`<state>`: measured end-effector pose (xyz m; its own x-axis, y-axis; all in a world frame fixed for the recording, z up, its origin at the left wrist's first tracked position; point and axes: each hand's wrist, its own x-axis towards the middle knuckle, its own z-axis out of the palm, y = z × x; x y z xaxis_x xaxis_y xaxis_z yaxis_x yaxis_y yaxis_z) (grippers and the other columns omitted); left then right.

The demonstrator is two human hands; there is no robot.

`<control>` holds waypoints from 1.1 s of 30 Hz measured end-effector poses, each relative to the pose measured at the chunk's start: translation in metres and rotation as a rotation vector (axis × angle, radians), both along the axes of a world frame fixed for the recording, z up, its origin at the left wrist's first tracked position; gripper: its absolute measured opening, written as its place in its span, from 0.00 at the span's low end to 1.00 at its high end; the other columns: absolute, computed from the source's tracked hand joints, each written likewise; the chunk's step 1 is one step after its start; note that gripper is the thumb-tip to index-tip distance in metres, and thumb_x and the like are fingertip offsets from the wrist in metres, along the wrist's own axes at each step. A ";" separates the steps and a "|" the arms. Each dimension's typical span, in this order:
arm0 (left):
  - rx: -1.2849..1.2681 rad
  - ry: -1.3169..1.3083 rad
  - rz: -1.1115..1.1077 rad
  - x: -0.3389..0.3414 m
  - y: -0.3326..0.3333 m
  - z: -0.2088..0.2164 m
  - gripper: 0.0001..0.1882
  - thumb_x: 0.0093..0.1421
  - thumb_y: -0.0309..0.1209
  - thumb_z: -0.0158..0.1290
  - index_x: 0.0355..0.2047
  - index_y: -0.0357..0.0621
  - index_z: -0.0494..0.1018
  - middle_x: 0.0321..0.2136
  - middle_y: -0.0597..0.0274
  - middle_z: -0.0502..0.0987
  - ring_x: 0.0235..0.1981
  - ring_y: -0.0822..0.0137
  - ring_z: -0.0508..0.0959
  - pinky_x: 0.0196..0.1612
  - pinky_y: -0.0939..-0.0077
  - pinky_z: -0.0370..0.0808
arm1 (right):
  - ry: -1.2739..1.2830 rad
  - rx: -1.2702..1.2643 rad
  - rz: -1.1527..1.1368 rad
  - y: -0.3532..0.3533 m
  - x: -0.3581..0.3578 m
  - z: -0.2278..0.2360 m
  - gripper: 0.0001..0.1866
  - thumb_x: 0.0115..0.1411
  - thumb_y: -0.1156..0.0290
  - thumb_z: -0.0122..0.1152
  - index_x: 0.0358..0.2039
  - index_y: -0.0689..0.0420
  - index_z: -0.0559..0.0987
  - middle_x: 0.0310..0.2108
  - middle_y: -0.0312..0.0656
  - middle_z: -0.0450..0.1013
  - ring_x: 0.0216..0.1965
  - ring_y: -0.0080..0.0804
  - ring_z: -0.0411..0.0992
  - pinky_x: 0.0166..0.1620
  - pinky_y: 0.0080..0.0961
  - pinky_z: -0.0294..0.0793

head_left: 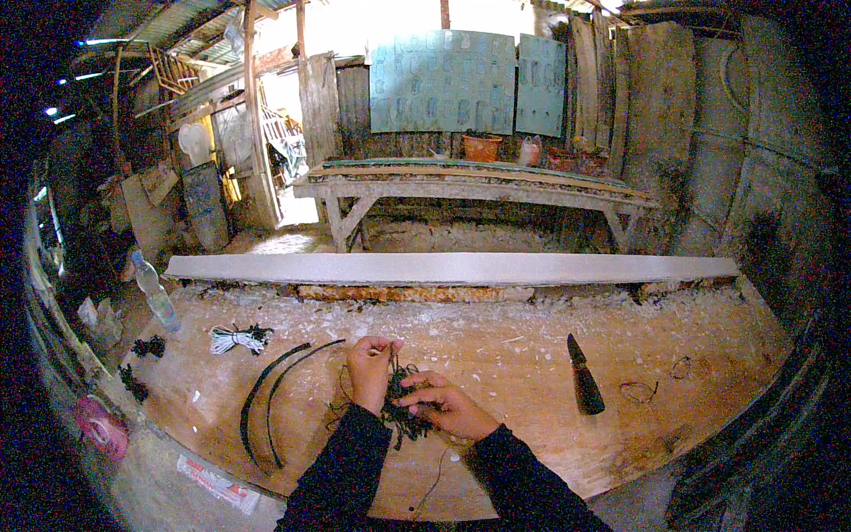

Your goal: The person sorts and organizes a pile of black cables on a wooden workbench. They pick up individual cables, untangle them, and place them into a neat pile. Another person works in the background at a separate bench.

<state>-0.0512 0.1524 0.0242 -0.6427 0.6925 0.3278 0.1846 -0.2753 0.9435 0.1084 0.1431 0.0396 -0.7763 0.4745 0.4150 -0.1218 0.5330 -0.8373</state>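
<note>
pinching a strand of the tangled black cord bundle (409, 427) with the left hand (370, 369), grasping its body with the right hand (450, 406); placed near on the brown wooden desk (510, 448), right of two curved black strips (244, 417).

And there's the long bench (443, 187), spanning the far side! Rising behind it, a weathered corrugated wall (355, 99); above it, blue panels (443, 82); left of it, daylight blazing through a doorway (285, 102), brightening the floor (282, 241); right, grey walling (660, 102) dims into shadow.
</note>
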 end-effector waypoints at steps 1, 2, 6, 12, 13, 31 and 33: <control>0.008 0.031 0.014 0.001 0.000 0.001 0.11 0.42 0.31 0.60 0.18 0.39 0.69 0.15 0.68 0.69 0.16 0.77 0.65 0.19 0.83 0.61 | -0.005 0.012 -0.005 0.000 0.000 0.001 0.12 0.48 0.74 0.56 0.35 0.49 0.76 0.45 0.41 0.61 0.49 0.36 0.57 0.51 0.29 0.56; 0.016 0.062 0.028 0.001 -0.001 0.002 0.11 0.42 0.31 0.60 0.18 0.39 0.69 0.14 0.68 0.70 0.15 0.77 0.65 0.19 0.83 0.61 | -0.010 0.023 -0.011 0.000 0.001 0.002 0.12 0.47 0.74 0.57 0.35 0.49 0.76 0.46 0.41 0.61 0.49 0.35 0.57 0.51 0.29 0.56; -0.001 0.035 0.016 0.005 -0.003 0.006 0.11 0.42 0.32 0.59 0.18 0.39 0.69 0.14 0.68 0.70 0.14 0.77 0.65 0.18 0.83 0.61 | 0.034 0.025 -0.038 -0.003 0.002 0.007 0.11 0.44 0.73 0.61 0.32 0.49 0.77 0.45 0.40 0.61 0.49 0.34 0.57 0.51 0.28 0.57; -0.021 -0.009 -0.044 0.008 -0.006 0.009 0.11 0.43 0.31 0.59 0.19 0.40 0.69 0.15 0.68 0.70 0.15 0.78 0.65 0.17 0.85 0.61 | 0.144 -0.284 0.031 -0.006 0.005 0.014 0.10 0.42 0.72 0.63 0.28 0.52 0.78 0.42 0.39 0.64 0.47 0.33 0.60 0.49 0.28 0.59; -0.013 -0.021 -0.056 0.008 -0.006 0.008 0.10 0.43 0.31 0.59 0.20 0.40 0.69 0.15 0.68 0.70 0.15 0.78 0.65 0.17 0.85 0.61 | 0.098 -0.181 -0.012 -0.006 0.005 0.014 0.09 0.42 0.72 0.63 0.28 0.52 0.77 0.40 0.39 0.66 0.46 0.33 0.61 0.48 0.28 0.59; -0.051 0.030 -0.030 0.008 -0.004 0.004 0.11 0.44 0.31 0.58 0.21 0.39 0.68 0.16 0.67 0.69 0.16 0.77 0.65 0.20 0.83 0.62 | 0.194 -0.220 -0.205 -0.004 0.005 0.014 0.06 0.42 0.79 0.61 0.19 0.59 0.72 0.27 0.37 0.70 0.32 0.24 0.67 0.38 0.19 0.65; -0.018 0.115 0.013 0.009 -0.004 0.005 0.10 0.44 0.30 0.57 0.21 0.38 0.68 0.17 0.66 0.70 0.17 0.77 0.66 0.20 0.82 0.62 | 0.209 -0.219 -0.210 -0.005 0.004 0.014 0.06 0.42 0.79 0.62 0.19 0.59 0.72 0.27 0.36 0.70 0.32 0.24 0.67 0.38 0.19 0.65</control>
